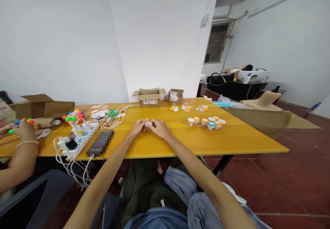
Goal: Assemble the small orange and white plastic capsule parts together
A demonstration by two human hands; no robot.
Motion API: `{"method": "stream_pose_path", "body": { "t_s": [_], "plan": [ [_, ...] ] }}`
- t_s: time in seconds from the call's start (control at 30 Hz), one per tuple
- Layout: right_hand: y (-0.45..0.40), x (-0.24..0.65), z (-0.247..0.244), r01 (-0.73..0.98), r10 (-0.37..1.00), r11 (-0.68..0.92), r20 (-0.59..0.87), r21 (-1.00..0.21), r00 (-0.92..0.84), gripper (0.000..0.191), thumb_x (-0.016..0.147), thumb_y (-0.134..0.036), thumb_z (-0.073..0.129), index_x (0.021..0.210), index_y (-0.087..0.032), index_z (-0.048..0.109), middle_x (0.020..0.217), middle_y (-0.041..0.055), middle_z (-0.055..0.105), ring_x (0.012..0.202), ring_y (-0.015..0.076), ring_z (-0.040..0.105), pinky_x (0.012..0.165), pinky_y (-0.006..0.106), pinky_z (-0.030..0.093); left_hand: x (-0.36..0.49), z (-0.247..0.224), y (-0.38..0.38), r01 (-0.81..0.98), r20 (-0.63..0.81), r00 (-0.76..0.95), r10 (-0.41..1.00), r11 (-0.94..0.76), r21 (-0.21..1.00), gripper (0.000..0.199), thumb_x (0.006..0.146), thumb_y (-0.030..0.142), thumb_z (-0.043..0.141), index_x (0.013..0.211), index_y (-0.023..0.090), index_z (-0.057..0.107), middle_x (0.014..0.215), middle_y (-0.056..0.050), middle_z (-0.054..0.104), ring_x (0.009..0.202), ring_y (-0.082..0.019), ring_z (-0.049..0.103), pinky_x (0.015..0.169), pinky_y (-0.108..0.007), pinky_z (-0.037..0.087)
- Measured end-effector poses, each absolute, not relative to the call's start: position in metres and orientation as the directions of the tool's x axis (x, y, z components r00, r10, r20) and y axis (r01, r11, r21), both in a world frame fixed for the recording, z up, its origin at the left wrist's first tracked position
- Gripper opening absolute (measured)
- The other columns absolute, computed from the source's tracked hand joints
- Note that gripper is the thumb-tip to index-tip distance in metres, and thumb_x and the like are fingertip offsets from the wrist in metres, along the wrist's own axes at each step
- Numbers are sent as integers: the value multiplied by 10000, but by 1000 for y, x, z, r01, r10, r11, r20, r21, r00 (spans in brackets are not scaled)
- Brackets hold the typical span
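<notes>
Over the middle of the yellow table (177,146), my left hand (139,127) and my right hand (159,128) meet at a small whitish piece (148,123). The fingers of both are closed round it, one hand at each end, and they cover much of it, so its kind does not show. To the right of my hands stands a group of small clear cups with orange, white and teal lids (210,123). Farther back lie small orange and white parts (187,108) in loose piles.
Two cardboard boxes (150,97) stand by the wall. On the left are a power strip (82,138) with white cables, a phone (101,142), a green circuit board (113,112) and colourful balls (74,115). Another person's hand (24,128) holds coloured pieces at the far left.
</notes>
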State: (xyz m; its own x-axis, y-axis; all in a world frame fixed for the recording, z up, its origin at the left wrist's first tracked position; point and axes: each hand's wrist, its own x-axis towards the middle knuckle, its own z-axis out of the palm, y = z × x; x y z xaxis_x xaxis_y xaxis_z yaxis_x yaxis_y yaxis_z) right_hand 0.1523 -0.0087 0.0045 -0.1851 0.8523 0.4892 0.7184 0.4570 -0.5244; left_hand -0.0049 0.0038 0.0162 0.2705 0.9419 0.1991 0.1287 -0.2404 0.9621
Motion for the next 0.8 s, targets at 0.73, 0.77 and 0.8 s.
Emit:
{"method": "stream_pose_path", "body": {
  "t_s": [0.73, 0.77, 0.8],
  "plan": [
    [-19, 151, 17, 781, 908, 382, 358, -493, -218, 435, 954, -509, 477, 669, -224, 641, 724, 45, 700, 688, 182, 622, 580, 259, 324, -5, 17, 2, 145, 230, 315, 921, -286, 947, 536, 746, 680, 620, 575, 186, 505, 483, 51, 441, 455, -89, 428, 469, -231, 334],
    [-19, 151, 17, 775, 907, 383, 363, -502, -213, 418, 950, -507, 485, 687, -225, 646, 731, 41, 702, 688, 181, 622, 579, 257, 326, -5, 17, 2, 143, 232, 312, 921, -288, 947, 536, 745, 680, 621, 573, 186, 503, 483, 51, 441, 455, -89, 427, 469, -231, 335],
    [-19, 151, 17, 768, 905, 383, 374, -513, -202, 374, 933, -508, 519, 724, -228, 654, 750, 36, 707, 693, 179, 624, 580, 253, 330, -5, 17, 2, 142, 238, 309, 921, -292, 946, 537, 743, 681, 623, 571, 186, 504, 483, 51, 440, 456, -89, 428, 468, -231, 335]
  ]
}}
